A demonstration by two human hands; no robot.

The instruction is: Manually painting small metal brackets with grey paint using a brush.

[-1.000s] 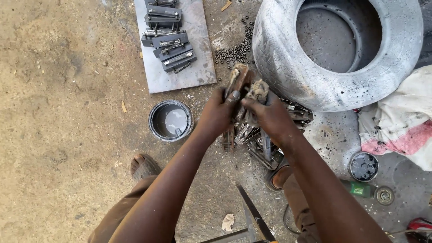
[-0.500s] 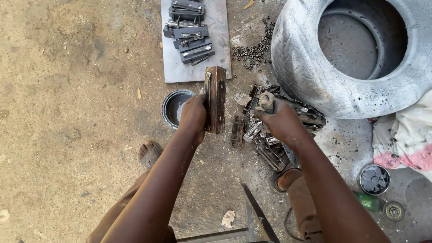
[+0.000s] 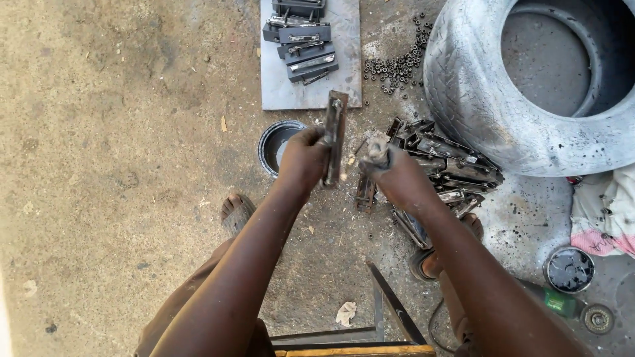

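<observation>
The big grey tyre [image 3: 529, 86] lies flat on the ground, beyond your right fingers and to their right side. Beyond your left fingers there is a flat metal plate [image 3: 311, 86], and some dark finished brackets [image 3: 301, 39] lie stacked on its far part. Just to the right of your right fingers, between them and the tyre, you have a heap of rusty metal pieces [image 3: 443, 172]. A small pile of nuts [image 3: 393, 63] is on the ground between the plate and the tyre, well beyond both hands. A round dark tin [image 3: 276, 142] stands just to the left of your left fingers, almost touching them in the view.

Your left hand [image 3: 303, 158] is closed around a long metal bar [image 3: 334, 139]; the fingers are clamped on its lower half and the bar stands almost upright, its top end over the near edge of the plate. Your right hand [image 3: 393, 175] is also closed, and the fingers are wrapped on a small metal part [image 3: 377, 149] whose top comes out above them. The two hands are near each other but not touching.
</observation>
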